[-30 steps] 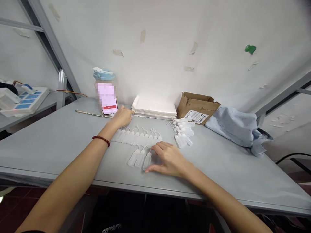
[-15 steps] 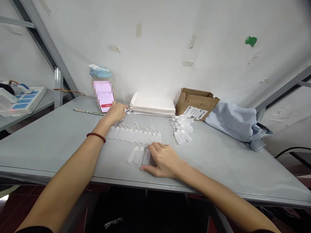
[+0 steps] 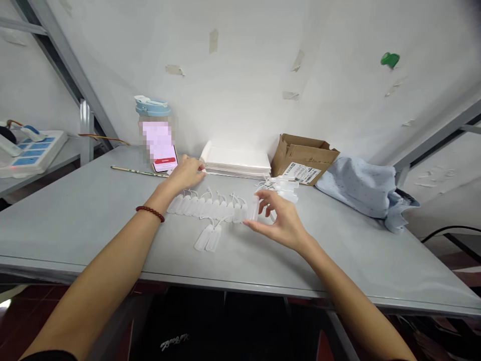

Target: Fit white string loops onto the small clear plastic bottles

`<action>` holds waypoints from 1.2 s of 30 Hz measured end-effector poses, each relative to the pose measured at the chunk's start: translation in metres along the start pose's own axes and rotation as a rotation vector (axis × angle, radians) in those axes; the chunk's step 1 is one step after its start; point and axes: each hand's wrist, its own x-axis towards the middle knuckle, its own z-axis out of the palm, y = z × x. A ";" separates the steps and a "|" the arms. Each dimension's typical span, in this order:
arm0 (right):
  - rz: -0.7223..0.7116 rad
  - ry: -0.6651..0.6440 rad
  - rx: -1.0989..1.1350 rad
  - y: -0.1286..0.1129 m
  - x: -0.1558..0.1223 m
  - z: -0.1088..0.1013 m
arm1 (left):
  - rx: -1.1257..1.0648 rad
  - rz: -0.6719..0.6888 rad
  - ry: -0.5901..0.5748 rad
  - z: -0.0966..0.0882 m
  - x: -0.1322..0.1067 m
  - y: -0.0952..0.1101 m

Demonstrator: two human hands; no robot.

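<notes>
At the far left, a white device with blue panels point(image 3: 35, 155) sits on a neighbouring surface, beyond the grey table point(image 3: 93, 225). On the table, a slim patterned stick point(image 3: 137, 171) lies pointing towards the left hand. Behind it stands a bottle with a blue lid point(image 3: 152, 107), and a phone point(image 3: 165, 159) with a lit screen leans in front of the bottle, its upper part blurred.

The left hand point(image 3: 188, 171), below which a dark red beaded bracelet point(image 3: 151, 212) circles the wrist, reaches to the near left corner of a stack of white sheets point(image 3: 236, 163). Its fingers are bent and close together; a small white bit shows at the fingertips, but whether they grip it cannot be told.

Nearer the person, a row of translucent tags point(image 3: 206, 207) with string loops lies side by side, with a pair of tags point(image 3: 208, 236) in front. Just beyond the row's right end, the right hand point(image 3: 280, 215) grips a single tag point(image 3: 254, 208) lengthwise between thumb and fingertips, the palm hollow and the fingers curved. Behind that hand is a heap of tags point(image 3: 287, 188), partly hidden, in front of a cardboard box point(image 3: 304, 158). A pale blue cloth point(image 3: 361, 188) lies to the box's right.
</notes>
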 end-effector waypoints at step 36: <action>-0.138 0.175 -0.201 0.030 0.004 0.024 | -0.879 0.167 -0.142 -0.011 -0.044 0.107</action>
